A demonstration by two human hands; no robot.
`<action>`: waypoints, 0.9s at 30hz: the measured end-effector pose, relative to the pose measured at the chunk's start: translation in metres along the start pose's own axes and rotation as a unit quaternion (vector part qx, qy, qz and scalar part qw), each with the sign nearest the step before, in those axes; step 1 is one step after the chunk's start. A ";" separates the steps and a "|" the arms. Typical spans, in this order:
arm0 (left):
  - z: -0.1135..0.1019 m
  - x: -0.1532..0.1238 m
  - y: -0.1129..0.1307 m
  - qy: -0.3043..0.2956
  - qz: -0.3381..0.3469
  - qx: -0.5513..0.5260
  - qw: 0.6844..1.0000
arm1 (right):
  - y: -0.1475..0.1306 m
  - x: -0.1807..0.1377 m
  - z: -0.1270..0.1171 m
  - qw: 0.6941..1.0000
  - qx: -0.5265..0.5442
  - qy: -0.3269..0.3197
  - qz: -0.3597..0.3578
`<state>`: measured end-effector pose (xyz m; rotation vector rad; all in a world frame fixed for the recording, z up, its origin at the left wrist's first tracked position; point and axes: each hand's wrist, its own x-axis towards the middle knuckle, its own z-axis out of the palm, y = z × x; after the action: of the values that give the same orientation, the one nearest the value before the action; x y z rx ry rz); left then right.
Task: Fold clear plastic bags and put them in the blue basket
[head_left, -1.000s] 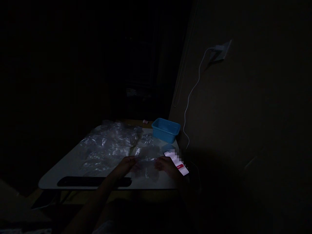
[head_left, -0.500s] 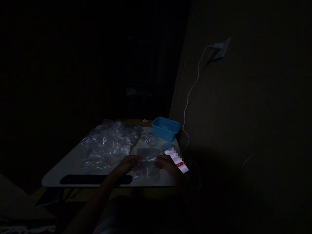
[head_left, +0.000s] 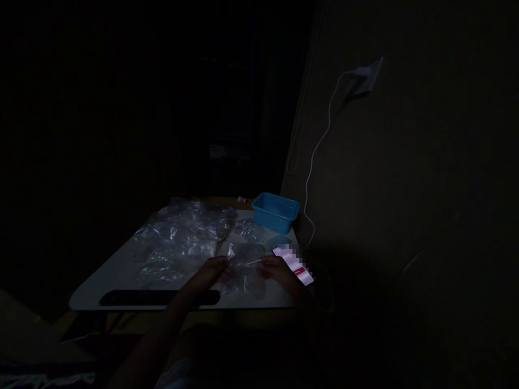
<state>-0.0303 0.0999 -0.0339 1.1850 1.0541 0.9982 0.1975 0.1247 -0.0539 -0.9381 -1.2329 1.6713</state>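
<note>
Clear plastic catches what little light there is: we hold a single clear bag [head_left: 244, 260] between both hands, just above the near right part of the white tabletop [head_left: 117, 275]. Our left hand [head_left: 213, 270] is closed on the bag's left side and our right hand [head_left: 275, 269] on its right. The thin film hangs spread between them rather than crumpled, which we judge is why it is gripped at two ends. The room is too dark to make out the individual fingers.

A loose heap of bags [head_left: 182, 237] of the same clear plastic covers the middle of the tabletop, reaching toward its far edge. It lies just beyond the left hand, close enough to draw from. A blue tub [head_left: 275, 212] stands open side up at the far right corner, apart from the heap. A phone [head_left: 299, 271] lies with its screen lit and facing up at the right edge, touching or just beside the right hand, where it seems placed to be read at a glance. A dark bar [head_left: 158, 297] runs along the near edge, and we cannot tell what it is.

On the wall [head_left: 405, 189] to the right, a plug [head_left: 363, 75] sits high up, and its white cable [head_left: 320, 146] trails down toward the tabletop's far right corner.
</note>
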 end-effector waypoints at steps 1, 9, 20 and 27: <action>-0.001 0.000 0.000 0.000 -0.001 -0.002 1.000 | 0.000 0.000 0.000 1.000 0.000 0.002 0.001; -0.005 0.000 -0.003 -0.013 0.015 0.022 1.000 | 0.002 0.002 0.000 0.999 -0.037 0.021 -0.009; -0.006 0.006 -0.009 0.006 0.042 0.019 0.999 | -0.009 -0.005 0.005 0.999 -0.005 0.040 -0.010; -0.002 0.005 -0.003 0.036 0.078 -0.022 0.996 | -0.014 -0.009 0.013 0.996 -0.018 0.087 -0.014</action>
<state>-0.0309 0.1048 -0.0379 1.2167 1.0023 1.1867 0.1916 0.1143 -0.0366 -1.0605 -1.1580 1.5164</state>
